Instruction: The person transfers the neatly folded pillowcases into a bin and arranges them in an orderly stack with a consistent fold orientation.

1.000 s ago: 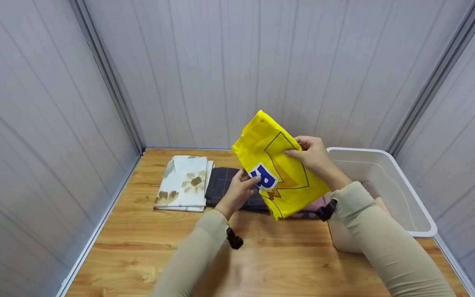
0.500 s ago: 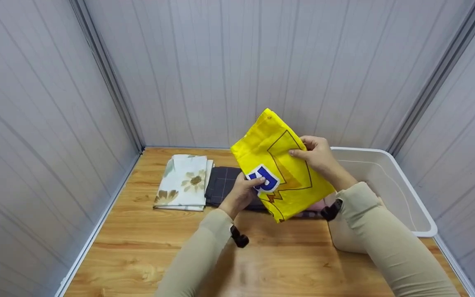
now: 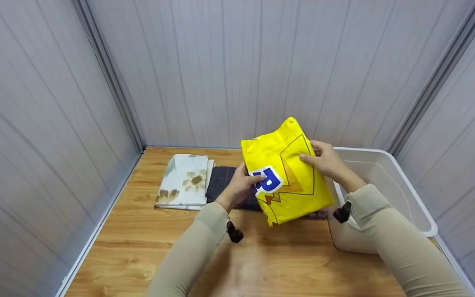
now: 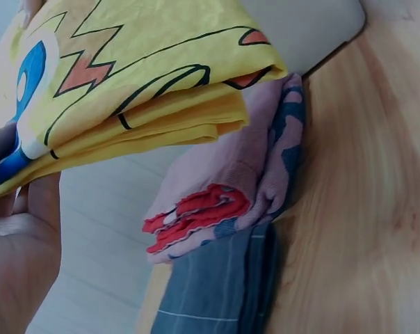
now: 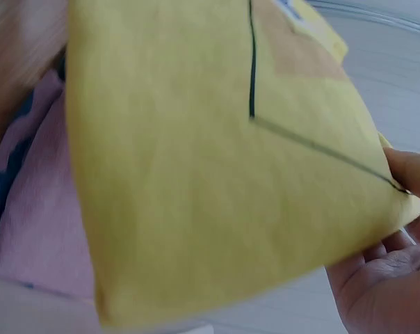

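Note:
A folded yellow cloth (image 3: pixel 295 202) with a blue letter and dark printed lines is held up over the table, tilted. My left hand (image 3: pixel 237 187) pinches its left edge, thumb on the printed front and fingers behind. On the opposite edge my right hand (image 3: pixel 329 161) pinches it the same way. In the left wrist view several folded layers show along the lower edge of the yellow cloth (image 4: pixel 168 104). Behind and below it lie a dark checked folded cloth (image 3: pixel 221 181) and a pink folded cloth (image 4: pixel 217 167) with red edging, both partly hidden in the head view.
A white folded cloth with brown flowers (image 3: pixel 186 181) lies at the left of the row on the wooden table (image 3: pixel 138 247). At the right stands a whitish plastic bin (image 3: pixel 417 206), partly behind my right forearm. Pale panelled walls enclose the table's back and sides.
The yellow cloth has shifted a little right and turned, its top corner swinging rightward. My right hand has moved right with it. Both hands keep their hold.

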